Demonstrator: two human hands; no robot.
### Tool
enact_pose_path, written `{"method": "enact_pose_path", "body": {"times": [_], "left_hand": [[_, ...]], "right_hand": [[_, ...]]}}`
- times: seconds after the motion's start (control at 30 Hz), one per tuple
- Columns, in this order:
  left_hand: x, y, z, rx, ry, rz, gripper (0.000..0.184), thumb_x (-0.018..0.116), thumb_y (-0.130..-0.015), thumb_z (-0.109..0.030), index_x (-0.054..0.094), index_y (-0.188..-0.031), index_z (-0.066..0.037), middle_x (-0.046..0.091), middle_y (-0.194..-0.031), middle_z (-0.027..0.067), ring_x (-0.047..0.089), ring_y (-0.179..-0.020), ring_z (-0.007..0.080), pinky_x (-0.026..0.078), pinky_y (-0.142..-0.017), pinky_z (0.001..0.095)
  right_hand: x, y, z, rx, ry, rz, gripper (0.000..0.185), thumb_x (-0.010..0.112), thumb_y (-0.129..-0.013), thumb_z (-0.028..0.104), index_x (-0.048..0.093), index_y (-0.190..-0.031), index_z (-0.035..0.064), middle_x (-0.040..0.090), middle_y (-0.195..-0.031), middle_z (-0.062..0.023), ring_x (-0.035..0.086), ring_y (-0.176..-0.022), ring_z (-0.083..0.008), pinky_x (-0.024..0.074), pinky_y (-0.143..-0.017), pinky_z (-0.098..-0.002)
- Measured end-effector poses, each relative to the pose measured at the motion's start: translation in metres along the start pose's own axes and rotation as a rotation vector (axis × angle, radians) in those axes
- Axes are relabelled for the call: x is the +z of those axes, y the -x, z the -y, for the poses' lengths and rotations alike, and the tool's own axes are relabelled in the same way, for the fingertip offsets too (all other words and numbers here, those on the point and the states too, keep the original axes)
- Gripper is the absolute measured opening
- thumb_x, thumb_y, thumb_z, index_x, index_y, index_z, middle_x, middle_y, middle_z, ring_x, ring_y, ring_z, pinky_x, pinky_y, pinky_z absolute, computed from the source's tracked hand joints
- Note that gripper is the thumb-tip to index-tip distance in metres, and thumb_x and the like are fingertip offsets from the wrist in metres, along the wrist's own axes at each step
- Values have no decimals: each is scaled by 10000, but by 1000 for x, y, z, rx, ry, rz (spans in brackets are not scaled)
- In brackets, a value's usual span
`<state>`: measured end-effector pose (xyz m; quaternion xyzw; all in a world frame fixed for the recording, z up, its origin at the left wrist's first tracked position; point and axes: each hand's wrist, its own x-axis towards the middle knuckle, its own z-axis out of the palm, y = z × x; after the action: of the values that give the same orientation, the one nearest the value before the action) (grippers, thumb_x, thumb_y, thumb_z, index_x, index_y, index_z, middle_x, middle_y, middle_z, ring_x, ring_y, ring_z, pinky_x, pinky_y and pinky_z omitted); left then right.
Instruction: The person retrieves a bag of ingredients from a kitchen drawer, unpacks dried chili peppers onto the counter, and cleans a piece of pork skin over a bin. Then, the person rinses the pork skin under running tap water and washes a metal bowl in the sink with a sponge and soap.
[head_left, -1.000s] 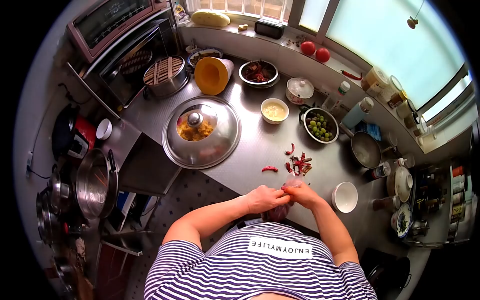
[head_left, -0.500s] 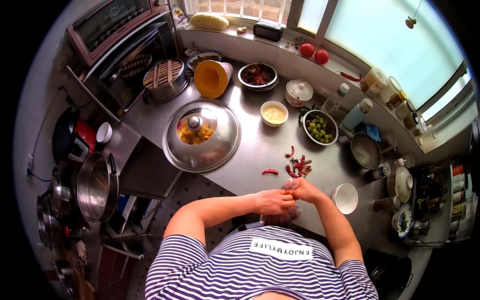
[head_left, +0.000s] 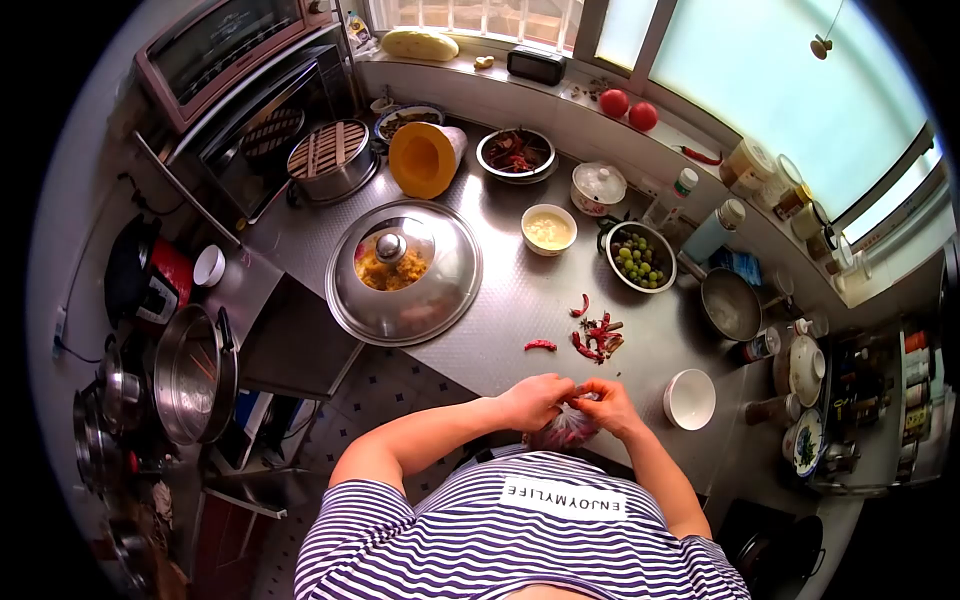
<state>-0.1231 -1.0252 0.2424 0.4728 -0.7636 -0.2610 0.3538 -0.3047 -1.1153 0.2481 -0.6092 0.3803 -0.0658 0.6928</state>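
Observation:
Close to my body, at the counter's front edge, hangs a clear plastic bag (head_left: 563,432) with red contents, likely dried chilies. My left hand (head_left: 537,401) is closed on the top of the bag. My right hand (head_left: 606,407) pinches the bag's neck from the other side, the two hands almost touching. Just beyond them a small pile of dried red chilies (head_left: 597,338) lies on the steel counter (head_left: 470,350). A single chili (head_left: 540,345) sits to its left, and another (head_left: 580,305) lies above it.
A white bowl (head_left: 690,399) stands right of my hands. Left lies a large domed lid (head_left: 455,290) with orange food visible through its glass. Farther back are a cut pumpkin (head_left: 422,160), a bowl of yellow mixture (head_left: 548,229), a bowl of green fruit (head_left: 641,257) and a pan (head_left: 732,303).
Both hands have drawn back slightly toward my body from the chili pile and come together at the bag's top. More of the bag shows below them.

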Motion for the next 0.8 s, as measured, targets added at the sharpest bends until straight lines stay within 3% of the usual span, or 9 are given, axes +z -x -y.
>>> {"method": "enact_pose_path", "body": {"times": [0.07,0.1,0.17,0.2,0.33,0.47,0.53,0.63,0.8], "left_hand": [[-1,-2,2,-254,205,64,277,593,-657,9,501,-918,-3,566,-779,128,558,-740,294,462,-649,331],[-4,-5,4,-254,205,67,277,593,-657,9,501,-918,-3,566,-779,128,558,-740,294,462,-649,331],[-12,-10,9,-458,465,248,248,598,-680,-42,503,-904,5,585,-765,101,561,-692,220,455,-631,336],[-13,-12,10,-483,561,271,222,610,-706,-38,515,-902,1,537,-736,32,509,-695,123,427,-614,279],[-8,-18,17,-647,697,307,185,603,-716,-34,540,-887,-7,534,-756,25,496,-666,106,400,-583,239],[-4,-15,25,-807,931,292,175,585,-730,-37,547,-899,-10,531,-754,27,507,-654,114,409,-576,241],[-13,-13,19,-852,1049,261,166,565,-743,-38,550,-906,-13,527,-746,25,518,-642,118,420,-564,243],[-28,-7,15,-830,1091,193,168,550,-759,-16,555,-927,-2,539,-756,26,530,-644,113,429,-550,231],[-36,6,1,-745,1333,111,187,555,-797,-22,537,-980,14,566,-858,48,541,-696,110,459,-612,237]], "right_hand": [[3,6,-7,-96,19,-51,142,623,-754,-46,627,-893,-17,654,-861,-54,600,-738,-105,489,-675,-236],[6,11,-4,-96,17,-53,142,623,-754,-46,627,-893,-17,654,-861,-54,600,-738,-105,489,-675,-236],[11,19,0,-456,295,-93,172,619,-705,-72,624,-865,-9,647,-848,-68,616,-757,-129,491,-674,-240],[16,26,13,-548,397,-101,190,618,-665,-78,615,-841,-7,630,-849,-91,630,-757,-177,498,-670,-256],[23,33,30,-747,592,-136,218,594,-660,-68,604,-864,8,592,-856,-124,589,-762,-284,495,-647,-306],[28,40,48,-710,549,-126,245,584,-665,-67,602,-897,10,586,-866,-122,593,-765,-272,488,-664,-303],[28,44,51,-510,446,-71,300,561,-691,-64,585,-981,9,592,-907,-110,608,-813,-217,489,-698,-285],[24,37,40,-363,-69,44,340,501,-747,-87,534,-1079,-23,599,-1006,-87,585,-899,-135,489,-758,-262],[30,28,43,-371,-29,-28,212,549,-766,-104,569,-964,-31,627,-881,-66,595,-810,-118,494,-737,-243]]}}
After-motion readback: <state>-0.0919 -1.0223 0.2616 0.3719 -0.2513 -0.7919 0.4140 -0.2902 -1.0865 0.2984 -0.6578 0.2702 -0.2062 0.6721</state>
